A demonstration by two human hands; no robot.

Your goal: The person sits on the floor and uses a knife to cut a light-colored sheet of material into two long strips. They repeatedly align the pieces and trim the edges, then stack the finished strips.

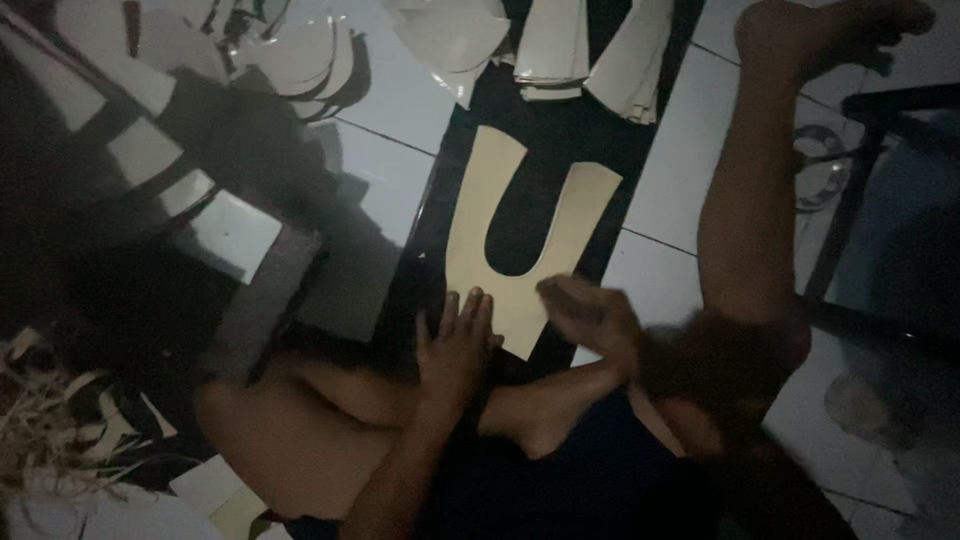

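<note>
The person sits on the tiled floor (680,190) in dim light, legs folded, and works over a dark sheet (560,130) that runs from near them toward the far side. On that sheet lies a pale, U-shaped cardboard cutout (520,290), its two arms pointing away and its closed base toward the person.

The left hand (455,345) rests flat, palm down, at the near left corner of the cutout. Its fingers (470,310) lie straight and close together, tips on the edge of the cardboard, pressing it rather than gripping anything. The right hand (590,315) sits just beside it at the near right corner of the cutout's base; it is blurred, its fingers appear curled and touching the card's edge, but I cannot tell whether they hold anything.

A bare foot (540,430) lies just near of the hands, and the person's other leg (745,210) stretches away to the right across the tiles.

At the far end, stacks of pale cut pieces (580,50) lie on and beside the dark sheet, with more curved pieces (300,55) to the far left. Thin pale offcut strips (45,440) lie heaped at the near left.
</note>
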